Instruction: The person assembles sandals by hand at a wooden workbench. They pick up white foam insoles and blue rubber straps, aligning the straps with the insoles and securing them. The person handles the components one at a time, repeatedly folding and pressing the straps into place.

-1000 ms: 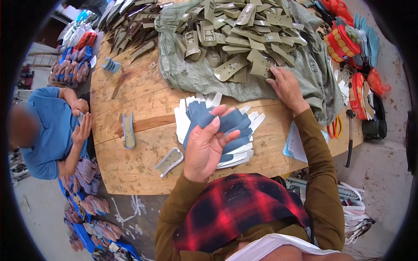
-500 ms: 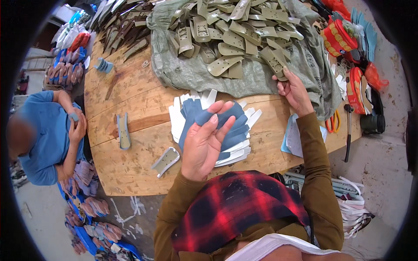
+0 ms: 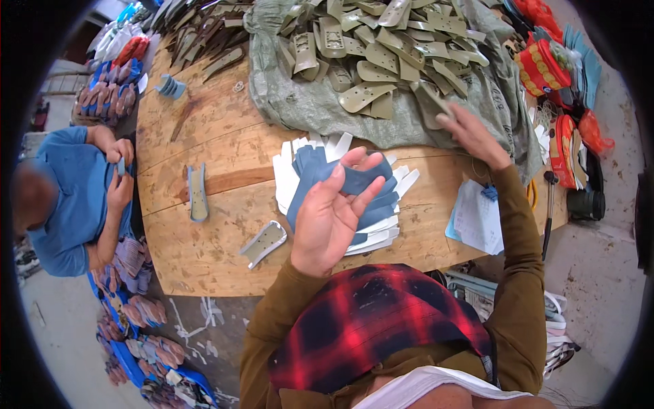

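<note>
since the earlier frame the right hand (image 3: 470,136) has slid from the edge of the sacking up onto the heap, and the left hand has lifted its piece a little higher. the right hand now lies palm down with fingers loosely spread, fingertips touching an olive insole piece (image 3: 430,97) at the near edge of the pile of olive pieces (image 3: 381,54) on the grey-green sack (image 3: 286,102). the left hand (image 3: 330,218) is raised, pinching a dark blue insole piece (image 3: 354,178) between thumb and fingertips, above the fanned stack of blue and white pieces (image 3: 381,211) on the wooden table (image 3: 204,252). a grey sole piece (image 3: 263,242) lies just left of it. a person in blue (image 3: 75,198) works at the table's left edge.
</note>
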Action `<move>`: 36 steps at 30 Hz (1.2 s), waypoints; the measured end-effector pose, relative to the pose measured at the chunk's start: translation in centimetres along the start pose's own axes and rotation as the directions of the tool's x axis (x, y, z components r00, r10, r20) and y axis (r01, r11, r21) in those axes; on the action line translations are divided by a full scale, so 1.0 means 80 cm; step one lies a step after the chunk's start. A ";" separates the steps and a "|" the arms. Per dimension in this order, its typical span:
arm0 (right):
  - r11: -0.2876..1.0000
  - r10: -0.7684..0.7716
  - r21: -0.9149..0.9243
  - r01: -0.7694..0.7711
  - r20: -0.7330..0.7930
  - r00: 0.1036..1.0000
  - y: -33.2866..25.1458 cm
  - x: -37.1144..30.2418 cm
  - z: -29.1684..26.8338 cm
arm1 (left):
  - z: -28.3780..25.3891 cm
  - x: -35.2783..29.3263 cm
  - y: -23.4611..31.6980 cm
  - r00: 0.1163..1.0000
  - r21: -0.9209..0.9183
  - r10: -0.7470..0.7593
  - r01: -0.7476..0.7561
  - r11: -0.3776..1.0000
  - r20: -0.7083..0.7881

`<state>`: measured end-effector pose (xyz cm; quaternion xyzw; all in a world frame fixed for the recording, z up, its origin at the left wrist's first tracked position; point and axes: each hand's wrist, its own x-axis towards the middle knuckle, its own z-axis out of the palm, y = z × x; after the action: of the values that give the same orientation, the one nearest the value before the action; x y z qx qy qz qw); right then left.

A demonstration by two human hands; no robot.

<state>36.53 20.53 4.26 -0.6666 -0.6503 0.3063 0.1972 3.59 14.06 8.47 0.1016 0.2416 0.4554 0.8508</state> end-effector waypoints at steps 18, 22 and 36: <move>0.955 -0.223 -0.262 0.137 -0.337 0.914 0.012 -0.010 0.037 | -0.004 -0.002 -0.005 0.996 -0.231 -0.079 0.086 0.969 0.039; 0.783 0.209 0.616 0.088 -0.394 0.895 0.041 -0.034 0.048 | -0.005 -0.002 -0.009 0.998 -0.176 -0.054 0.061 0.983 0.042; 0.497 0.048 0.861 0.104 -0.147 0.988 -0.121 -0.096 0.049 | -0.006 0.004 -0.018 0.997 -0.192 -0.073 0.073 0.979 0.004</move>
<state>26.96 13.16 8.93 -0.4883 -0.4030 0.5361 0.5584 4.55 13.48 7.36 0.0096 0.2015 0.4452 0.8724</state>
